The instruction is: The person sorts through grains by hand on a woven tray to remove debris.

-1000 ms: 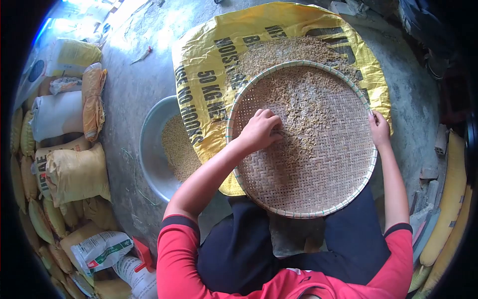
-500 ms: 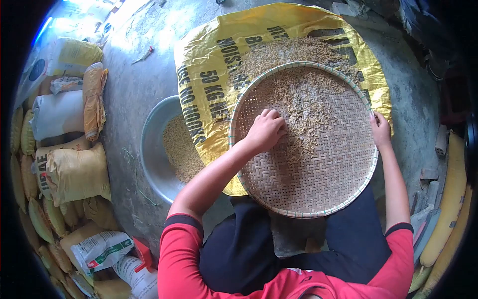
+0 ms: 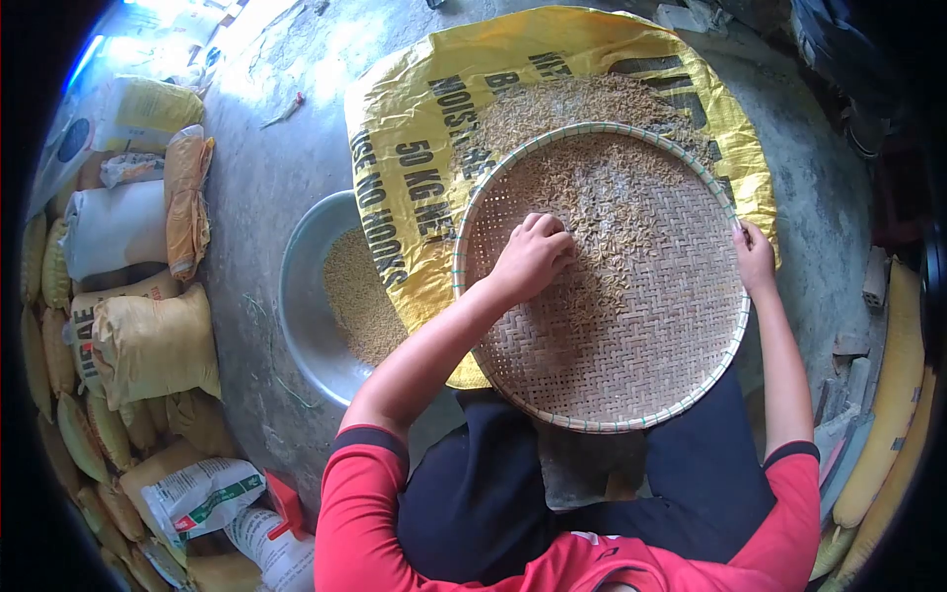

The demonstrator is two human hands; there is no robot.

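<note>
A round woven bamboo winnowing tray (image 3: 641, 350) with a pale bound rim rests at my knees, its far side over a yellow sack (image 3: 402, 89). Husky grain (image 3: 607, 232) is strewn across the tray's middle and far part. My left hand (image 3: 536, 259) is over the tray at the near left of this grain, fingers curled inward; its fingertips are hidden, so whatever they pinch does not show. At the right rim, my right hand (image 3: 756, 259) grips the tray's edge. Beyond the far rim, a heap of similar grain (image 3: 582, 99) lies on the yellow sack.
Left of the sack, a metal basin (image 3: 296, 286) holds more grain. Filled sacks (image 3: 158, 345) and bags are stacked along the left wall. Long yellowish sacks (image 3: 888, 395) and blocks line the right side. Concrete floor (image 3: 261, 178) lies between.
My left hand has shifted very slightly to the right over the grain, and my left forearm and sleeve moved a little right too. My right hand and the tray stay put.
</note>
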